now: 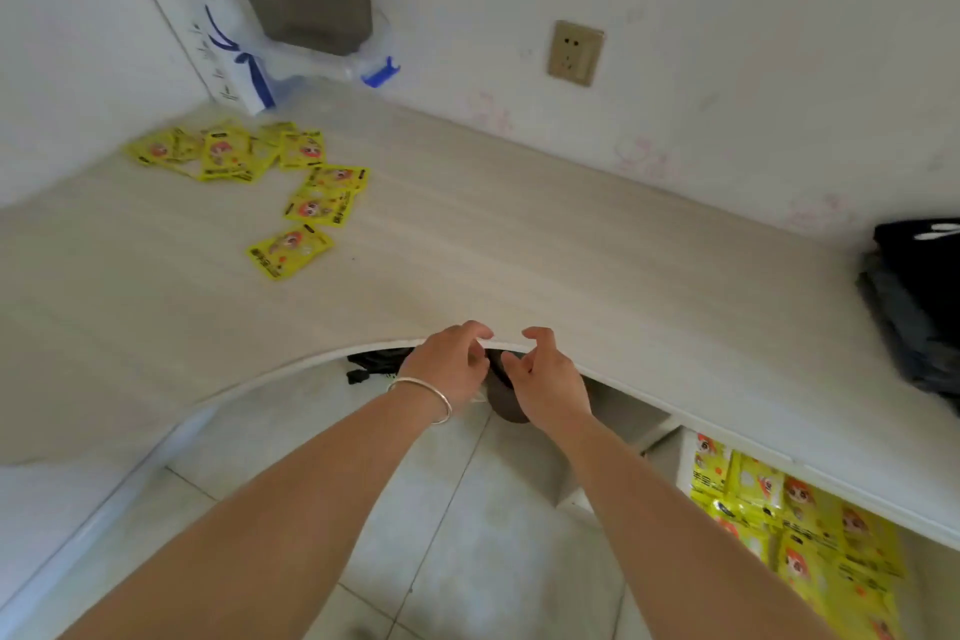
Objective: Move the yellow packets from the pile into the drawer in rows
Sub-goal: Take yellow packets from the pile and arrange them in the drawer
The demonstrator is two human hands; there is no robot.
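Both hands sit close together at the curved front edge of the pale wood-grain surface [519, 244]: left hand [451, 363], w/ a thin silver bangle [426, 398] on the wrist, and right hand [545, 377] each have fingers loosely curled, grip on nothing. Loose pile of flat yellow printed packets [244, 156] lies far left on the surface, a few trailing toward centre, well apart from the hands. More yellow packets lie in rows in the open white drawer [685, 463] under the surface, lower right.
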